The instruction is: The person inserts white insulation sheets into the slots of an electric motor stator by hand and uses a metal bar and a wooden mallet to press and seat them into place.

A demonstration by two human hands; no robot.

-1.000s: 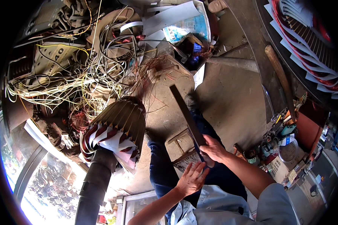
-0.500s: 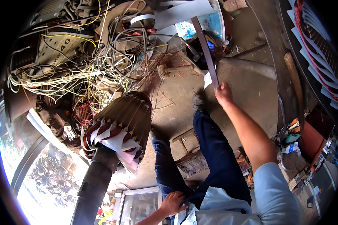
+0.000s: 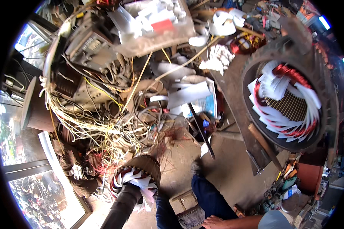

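My right hand (image 3: 214, 222) lies on my dark blue trouser leg (image 3: 214, 196) at the lower edge, fingers loosely apart and partly cut off, with nothing visible in it. My left hand is out of view. Ahead, a dark flat bar (image 3: 201, 131) leans by itself against a bucket (image 3: 214, 91) holding white sheets (image 3: 189, 94). Left of my legs is a motor armature (image 3: 143, 168) on a thick dark shaft (image 3: 120, 208), with white and dark red strips fanned around its end.
At the right, a large round stator (image 3: 284, 143) with red windings and white paper slips rests on a metal bench (image 3: 233, 72), near a wooden-handled tool (image 3: 262, 143). Tangled wires (image 3: 103, 131) cover the left side. A box of white pieces (image 3: 153, 44) stands behind.
My right hand has let go of the flat bar and come back to my leg. The view has tilted up and right, showing the whole stator; my left hand has left the picture.
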